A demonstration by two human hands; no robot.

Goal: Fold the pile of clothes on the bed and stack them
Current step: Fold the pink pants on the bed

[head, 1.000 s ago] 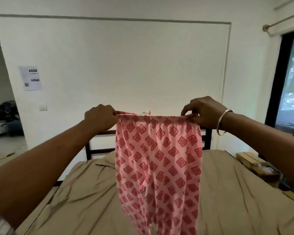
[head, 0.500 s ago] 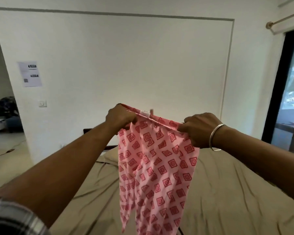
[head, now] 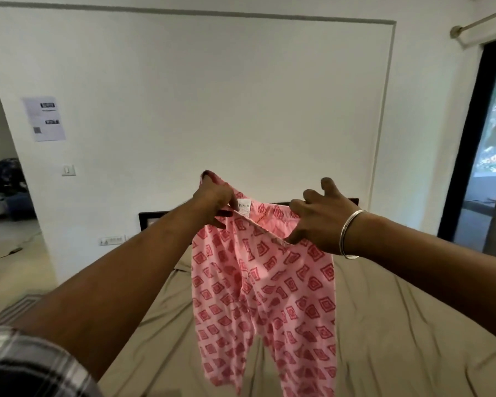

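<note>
Head view, pink diamond-print trousers (head: 264,287), hanging, unfolded

A bed (head: 398,325) fills the lower part of the view, covered by a tan sheet (head: 384,353) that lies creased and wrinkled over it. A dark headboard (head: 149,220) stands at its far end against the white wall.

No legible text on the trousers' white tag (head: 244,205) or wall sheet (head: 44,118) (both blurred).
</note>
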